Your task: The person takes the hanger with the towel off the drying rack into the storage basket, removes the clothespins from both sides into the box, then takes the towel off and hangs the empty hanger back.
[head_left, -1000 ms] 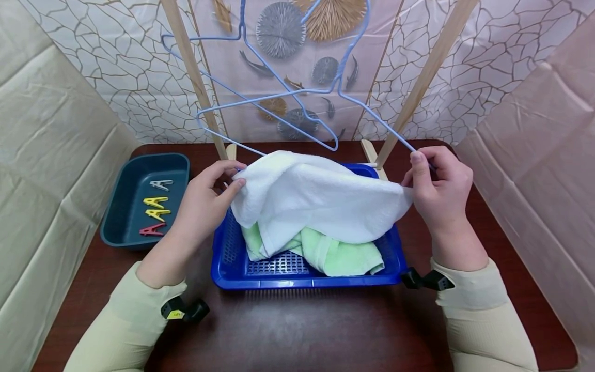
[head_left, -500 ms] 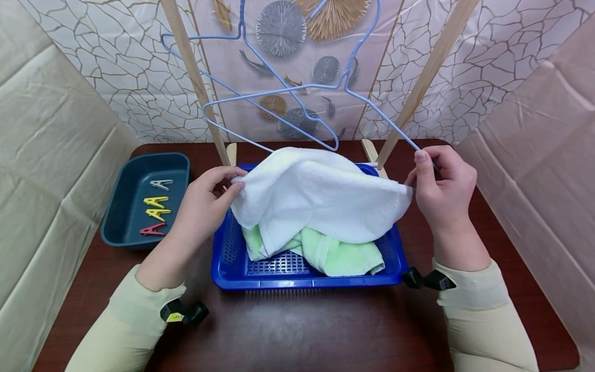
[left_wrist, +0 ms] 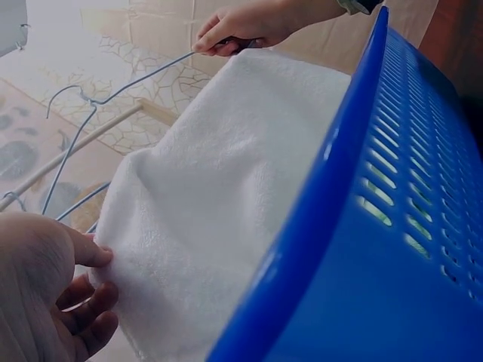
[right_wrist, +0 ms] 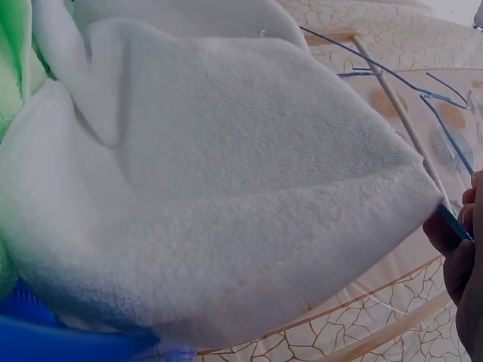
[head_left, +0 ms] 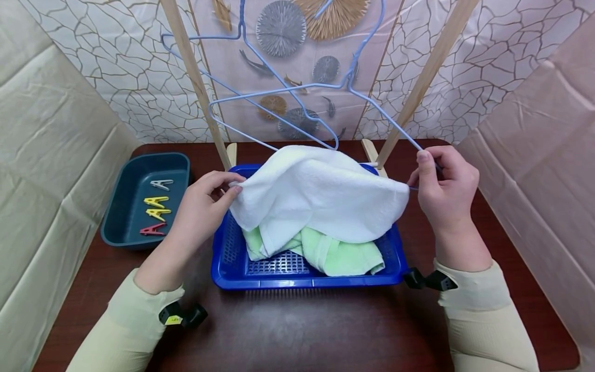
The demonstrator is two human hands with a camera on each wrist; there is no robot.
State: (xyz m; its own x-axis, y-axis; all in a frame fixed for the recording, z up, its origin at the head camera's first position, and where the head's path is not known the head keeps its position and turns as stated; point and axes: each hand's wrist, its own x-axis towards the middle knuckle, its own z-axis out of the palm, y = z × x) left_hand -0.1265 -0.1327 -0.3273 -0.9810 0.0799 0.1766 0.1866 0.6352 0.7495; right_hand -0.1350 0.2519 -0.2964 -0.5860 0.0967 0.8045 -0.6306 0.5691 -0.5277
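A white towel drapes over the lower bar of a blue wire hanger, which hangs from above. My left hand pinches the towel's left edge between thumb and fingers. At the hanger's right corner, my right hand grips the wire, a little apart from the towel's right edge. Part of the lower bar is hidden under the cloth. Below, a green towel lies in a blue basket, overlapped by the white one. In the left wrist view the white towel spreads between both hands.
A second blue hanger hangs behind at the left. Two wooden posts flank the hangers. On the left of the table stands a dark green tray with yellow clothespins, a red one and a grey one.
My right hand has moved slightly right, and the hanger has shifted right with it. A small gap shows between that hand and the towel. My left hand has lowered slightly, still pinching the edge.
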